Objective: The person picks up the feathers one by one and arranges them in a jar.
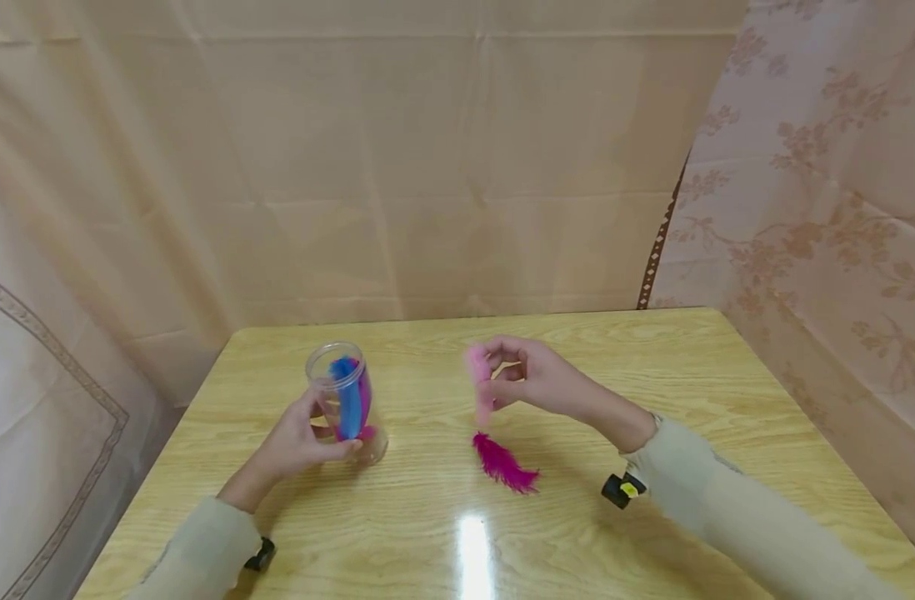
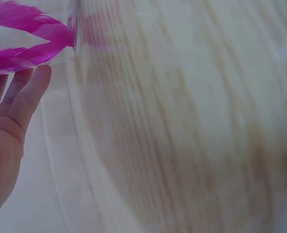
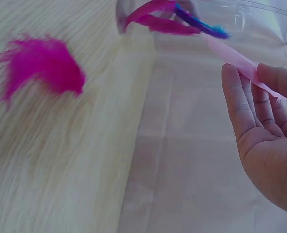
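Note:
On the left of the table, my left hand (image 1: 298, 439) grips a clear plastic jar (image 1: 336, 344) around its side. Inside the jar stand a blue feather (image 1: 349, 408) and magenta feathers (image 2: 31, 22); its mouth faces up, uncovered. Between thumb and fingers, my right hand (image 1: 532, 377) pinches a light pink feather (image 1: 479, 368), held upright above the table to the right of the jar. Just below it, a fluffy magenta feather (image 1: 505, 463) lies loose on the tabletop. The right wrist view also shows this loose feather (image 3: 51, 65), left of the hand.
The wood-grain table (image 1: 420, 542) reaches back to a beige cloth (image 1: 427, 167) hanging behind it. Floral cloth (image 1: 840, 208) hangs at the right, and pale cloth (image 1: 37, 417) at the left. A bright light reflection shows near the front.

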A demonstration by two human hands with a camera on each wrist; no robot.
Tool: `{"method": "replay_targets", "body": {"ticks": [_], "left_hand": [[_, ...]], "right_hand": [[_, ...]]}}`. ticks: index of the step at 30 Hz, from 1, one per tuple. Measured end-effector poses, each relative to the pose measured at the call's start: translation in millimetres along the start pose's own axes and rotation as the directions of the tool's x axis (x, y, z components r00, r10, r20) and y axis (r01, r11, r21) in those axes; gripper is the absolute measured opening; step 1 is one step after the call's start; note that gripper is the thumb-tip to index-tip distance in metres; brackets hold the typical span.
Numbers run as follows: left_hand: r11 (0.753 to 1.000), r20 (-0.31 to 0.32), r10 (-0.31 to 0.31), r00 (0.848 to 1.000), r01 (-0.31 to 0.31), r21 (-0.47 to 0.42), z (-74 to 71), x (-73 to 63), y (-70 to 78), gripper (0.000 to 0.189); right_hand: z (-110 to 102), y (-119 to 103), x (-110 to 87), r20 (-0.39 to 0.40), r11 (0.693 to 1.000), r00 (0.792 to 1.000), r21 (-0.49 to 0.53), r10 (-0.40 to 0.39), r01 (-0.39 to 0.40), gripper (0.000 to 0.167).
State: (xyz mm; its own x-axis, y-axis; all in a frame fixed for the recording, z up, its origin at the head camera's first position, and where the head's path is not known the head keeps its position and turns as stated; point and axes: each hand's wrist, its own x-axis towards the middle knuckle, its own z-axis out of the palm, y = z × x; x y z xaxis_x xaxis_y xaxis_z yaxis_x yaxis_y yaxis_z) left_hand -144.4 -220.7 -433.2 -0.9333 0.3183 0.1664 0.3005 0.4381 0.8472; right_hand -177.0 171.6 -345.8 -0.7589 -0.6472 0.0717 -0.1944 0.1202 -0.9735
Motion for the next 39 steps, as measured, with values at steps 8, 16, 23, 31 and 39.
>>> {"method": "replay_targets", "body": {"ticks": [8, 16, 23, 31, 39], "left_hand": [[1.000, -0.003, -0.020, 1.000, 0.020, 0.016, -0.2, -0.1, -1.1, 0.084], [1.000, 0.006, -0.030, 1.000, 0.030, -0.005, -1.0, -0.2, -2.1, 0.085], [0.999, 0.002, -0.033, 0.999, 0.033, 0.005, -1.8, -0.7, -0.5, 0.086], [1.000, 0.004, -0.029, 1.000, 0.029, 0.004, -2.1, 0.1, 0.3, 0.087], [1.000, 0.002, -0.023, 1.000, 0.023, 0.002, -2.0, 0.8, 0.5, 0.086]], "right_hand": [[3.1, -6.2, 7.7, 0.014, 0.996, 1.000, 0.085, -0.018, 0.017, 0.046], [2.4, -12.0, 11.7, 0.041, 0.994, 0.999, 0.102, 0.019, -0.023, 0.038], [7.2, -25.7, 20.6, 0.063, 0.993, 0.998, 0.110, 0.023, -0.029, 0.030], [16.3, -42.0, 35.6, 0.064, 0.987, 0.998, 0.159, -0.007, -0.004, 0.037], [26.1, -56.2, 49.3, 0.079, 0.986, 0.997, 0.167, -0.021, 0.007, 0.059]]}}
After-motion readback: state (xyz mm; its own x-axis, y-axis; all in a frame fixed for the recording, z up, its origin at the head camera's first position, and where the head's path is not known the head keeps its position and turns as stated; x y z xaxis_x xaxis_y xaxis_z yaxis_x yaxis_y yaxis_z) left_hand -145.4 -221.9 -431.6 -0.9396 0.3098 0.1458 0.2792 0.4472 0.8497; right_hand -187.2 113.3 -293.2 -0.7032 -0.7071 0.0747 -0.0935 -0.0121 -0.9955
